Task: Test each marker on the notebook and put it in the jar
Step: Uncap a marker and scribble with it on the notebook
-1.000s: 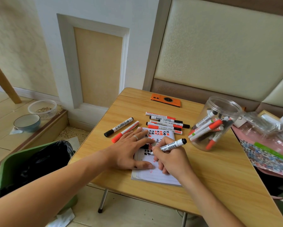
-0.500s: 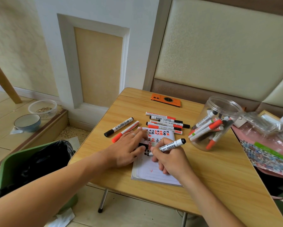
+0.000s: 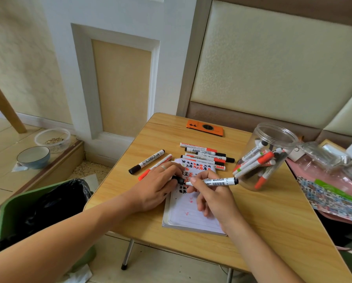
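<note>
Since half a second ago, the black cap (image 3: 178, 179), pinched in the left hand (image 3: 156, 185), is closing on the marker (image 3: 211, 182) tip. The right hand (image 3: 213, 198) is pinching the marker over the notebook (image 3: 188, 218); recapping seems underway, and the jar (image 3: 266, 156), right of that grip, comes next.

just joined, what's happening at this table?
A person is testing markers. The right hand holds a white board marker with a black end over the lined notebook, already full of red and black marks. The left hand pinches its black cap. More markers lie behind; tested ones fill the clear plastic jar.
</note>
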A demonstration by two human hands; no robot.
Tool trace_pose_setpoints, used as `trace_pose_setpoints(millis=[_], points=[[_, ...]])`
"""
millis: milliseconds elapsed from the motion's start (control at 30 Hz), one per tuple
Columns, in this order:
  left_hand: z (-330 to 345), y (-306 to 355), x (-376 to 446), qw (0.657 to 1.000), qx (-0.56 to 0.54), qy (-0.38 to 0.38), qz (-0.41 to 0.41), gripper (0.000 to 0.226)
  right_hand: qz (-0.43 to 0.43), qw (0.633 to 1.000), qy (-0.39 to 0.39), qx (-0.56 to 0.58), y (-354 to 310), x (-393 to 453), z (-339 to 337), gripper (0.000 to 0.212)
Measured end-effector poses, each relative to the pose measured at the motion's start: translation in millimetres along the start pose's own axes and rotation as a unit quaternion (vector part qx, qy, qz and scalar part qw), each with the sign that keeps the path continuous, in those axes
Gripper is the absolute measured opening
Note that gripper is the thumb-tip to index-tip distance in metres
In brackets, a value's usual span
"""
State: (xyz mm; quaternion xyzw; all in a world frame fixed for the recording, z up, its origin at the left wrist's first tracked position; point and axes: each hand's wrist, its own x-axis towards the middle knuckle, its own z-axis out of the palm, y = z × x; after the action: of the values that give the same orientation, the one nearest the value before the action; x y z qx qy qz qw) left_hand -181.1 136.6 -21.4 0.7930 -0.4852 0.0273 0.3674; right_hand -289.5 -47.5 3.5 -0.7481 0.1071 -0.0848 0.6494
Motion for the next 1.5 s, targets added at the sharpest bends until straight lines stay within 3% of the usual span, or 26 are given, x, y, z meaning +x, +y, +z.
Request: trace_pose_setpoints(millis=[167, 500, 633, 767, 967, 1233, 1500], points=[[-1.9, 1.8, 1.2, 0.999, -0.013, 0.037, 0.025, 0.016, -0.015, 0.999, -0.015, 0.033, -0.9, -1.5, -2.1, 0.021], [-3.8, 6.4, 1.2, 0.999, 0.013, 0.029, 0.027, 0.02, -0.028, 0.998, -0.021, 0.048, -1.2, -2.4, -3.4, 0.027], [-4.0, 6.5, 0.4, 0.999, 0.027, 0.034, 0.016, 0.015, -0.027, 0.995, -0.058, 0.072, -4.9, -2.8, -7.5, 0.022], [-5.0, 6.3, -0.3, 0.999, 0.026, 0.035, 0.002, 0.014, 0.009, 0.99, -0.061, 0.125, -2.7, -0.5, -12.3, 0.05], [-4.7, 4.2, -2.2, 0.999, 0.016, 0.041, -0.018, 0.015, 0.009, 0.989, -0.011, 0.148, 1.1, 5.3, -16.9, 0.014], [-3.9, 8.5, -0.8, 0.999, 0.005, 0.048, 0.013, 0.028, -0.001, 0.998, -0.043, 0.044, 3.8, 4.1, -11.3, 0.009], [-1.6, 14.9, 5.5, 0.993, -0.084, 0.072, -0.039, 0.027, -0.004, 0.998, -0.059, -0.022, 8.9, 4.0, -7.1, 0.012]])
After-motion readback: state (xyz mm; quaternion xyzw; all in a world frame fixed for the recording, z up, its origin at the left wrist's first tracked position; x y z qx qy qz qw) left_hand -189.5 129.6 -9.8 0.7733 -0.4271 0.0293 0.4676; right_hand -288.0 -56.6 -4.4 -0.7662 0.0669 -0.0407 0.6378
